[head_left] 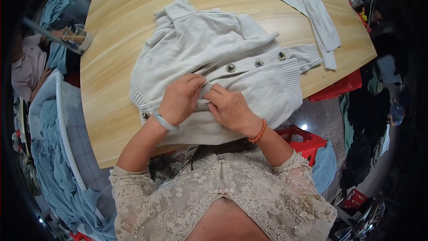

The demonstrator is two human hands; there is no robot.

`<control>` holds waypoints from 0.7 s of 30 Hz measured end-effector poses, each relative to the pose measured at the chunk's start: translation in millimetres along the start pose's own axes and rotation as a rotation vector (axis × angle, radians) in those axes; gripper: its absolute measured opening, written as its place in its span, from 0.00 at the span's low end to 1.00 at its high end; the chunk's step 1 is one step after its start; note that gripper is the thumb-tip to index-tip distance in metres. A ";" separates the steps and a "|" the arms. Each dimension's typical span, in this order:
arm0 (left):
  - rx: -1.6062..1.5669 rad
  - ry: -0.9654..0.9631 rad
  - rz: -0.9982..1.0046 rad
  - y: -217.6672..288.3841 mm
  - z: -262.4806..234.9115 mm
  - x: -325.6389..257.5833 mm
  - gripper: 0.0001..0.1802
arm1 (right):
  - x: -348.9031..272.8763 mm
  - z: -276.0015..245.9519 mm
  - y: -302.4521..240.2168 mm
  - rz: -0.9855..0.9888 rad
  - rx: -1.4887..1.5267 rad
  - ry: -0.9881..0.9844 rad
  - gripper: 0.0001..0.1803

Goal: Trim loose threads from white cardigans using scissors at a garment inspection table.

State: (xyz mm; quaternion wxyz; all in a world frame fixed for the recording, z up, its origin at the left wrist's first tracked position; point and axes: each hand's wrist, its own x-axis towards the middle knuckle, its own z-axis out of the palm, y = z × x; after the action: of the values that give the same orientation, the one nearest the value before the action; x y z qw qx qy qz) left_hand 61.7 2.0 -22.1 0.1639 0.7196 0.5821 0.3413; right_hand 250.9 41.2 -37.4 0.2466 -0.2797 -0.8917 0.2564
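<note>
A light grey knitted cardigan (187, 49) lies spread on the wooden table, its ribbed edges and several dark round buttons showing along the front band. My left hand (180, 98), with a pale bangle at the wrist, is closed with the fingertips pinching the cardigan's front edge. Close beside it my right hand (229, 109), wearing an orange bead bracelet, also pinches the same edge. Between the two hands a short stretch of folded knit edge shows. The fingertips are partly hidden in the fabric.
Another pale knit garment (307, 13) lies at the table's (116, 31) far right. A white bin (62, 120) of blue-grey garments stands at the left. Tools fill a cup (84, 40) on the left edge. Red stools (307, 140) are at the right. A person (29, 64) sits at far left.
</note>
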 end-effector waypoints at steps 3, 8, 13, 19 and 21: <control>0.121 -0.067 -0.032 -13.7 10.7 14.6 0.14 | -1.8 -0.7 -2.4 -0.016 0.044 0.015 0.10; -0.136 -0.220 -0.329 -12.8 1.1 29.2 0.11 | -2.4 2.6 6.4 -0.005 0.058 0.056 0.07; -0.489 -0.281 -0.474 -23.5 9.0 30.1 0.05 | -5.2 20.1 13.9 0.020 0.029 0.122 0.13; -0.758 -0.221 -0.633 -24.8 -5.5 23.5 0.05 | -4.1 15.4 1.5 0.091 0.069 0.190 0.20; -0.784 -0.157 -0.630 -21.3 -2.0 23.8 0.04 | -3.5 14.7 2.6 0.054 0.042 0.224 0.27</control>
State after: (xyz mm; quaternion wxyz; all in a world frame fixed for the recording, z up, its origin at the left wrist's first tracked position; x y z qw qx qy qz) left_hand 47.0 29.9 -27.0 0.5596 0.4171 0.5850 0.4131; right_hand 245.8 36.2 -51.0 0.3434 -0.3255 -0.8451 0.2488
